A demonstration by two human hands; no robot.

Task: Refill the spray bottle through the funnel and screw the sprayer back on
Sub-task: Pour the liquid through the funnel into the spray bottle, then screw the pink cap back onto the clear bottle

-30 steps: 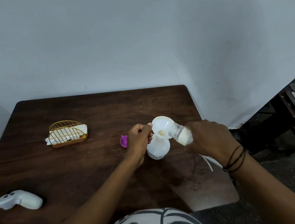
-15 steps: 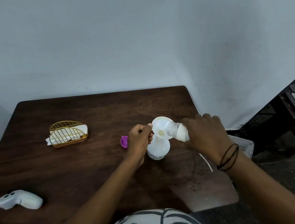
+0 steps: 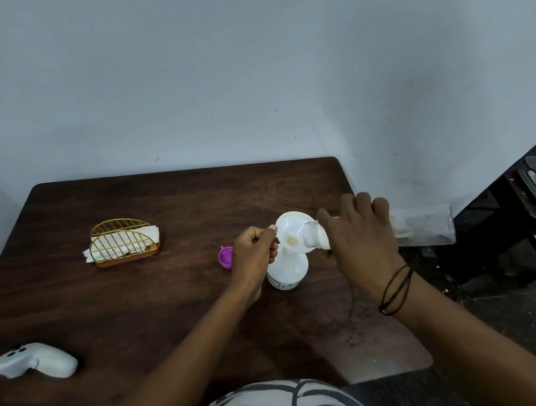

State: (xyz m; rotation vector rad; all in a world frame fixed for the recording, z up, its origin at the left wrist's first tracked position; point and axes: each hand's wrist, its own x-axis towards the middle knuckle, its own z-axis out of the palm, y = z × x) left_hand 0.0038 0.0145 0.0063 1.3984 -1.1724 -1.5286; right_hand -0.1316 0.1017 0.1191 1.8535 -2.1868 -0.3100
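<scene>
Now that my right hand [image 3: 361,241] has tipped its gripped bottle [image 3: 314,239] flatter, emptying into the funnel [image 3: 293,230] my left hand [image 3: 255,256] pinches, I'd expect capping soon.

No text, brand or number can be read here. The white spray bottle [image 3: 287,267] carries small dark marks near its base, too small and blurred to make out. The clear bottle [image 3: 312,236] tipped over the funnel [image 3: 293,230] shows no readable label.
</scene>
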